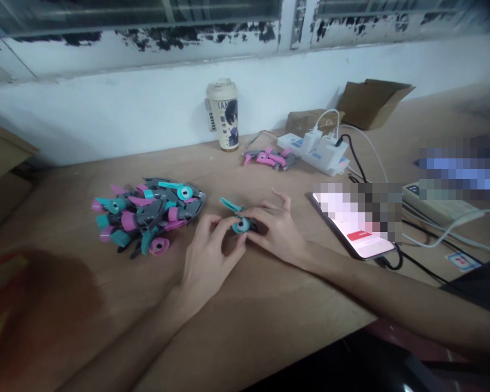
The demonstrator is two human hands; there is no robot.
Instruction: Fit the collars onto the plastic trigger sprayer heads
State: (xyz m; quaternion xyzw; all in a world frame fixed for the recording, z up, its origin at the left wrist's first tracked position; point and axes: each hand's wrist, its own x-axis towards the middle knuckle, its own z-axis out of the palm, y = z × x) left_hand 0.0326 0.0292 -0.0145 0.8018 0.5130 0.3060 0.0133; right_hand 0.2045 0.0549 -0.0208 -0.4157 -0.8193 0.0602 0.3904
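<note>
Between my two hands is a small teal and dark plastic toy piece with a round, eye-like disc and a thin teal blade sticking up behind it. My left hand pinches it from the left with thumb and forefinger. From the other side my right hand grips it, with one finger raised off it. The fingers hide part of its dark end. Left of my hands lies a larger plastic assembly of grey, teal and pink parts, apart from both hands.
A lit phone lies right of my hands, with a cable plugged in. Behind are a coffee tumbler, a pink and grey toy piece and a power strip with chargers. Cardboard stands at the back right. Cables cross the right side.
</note>
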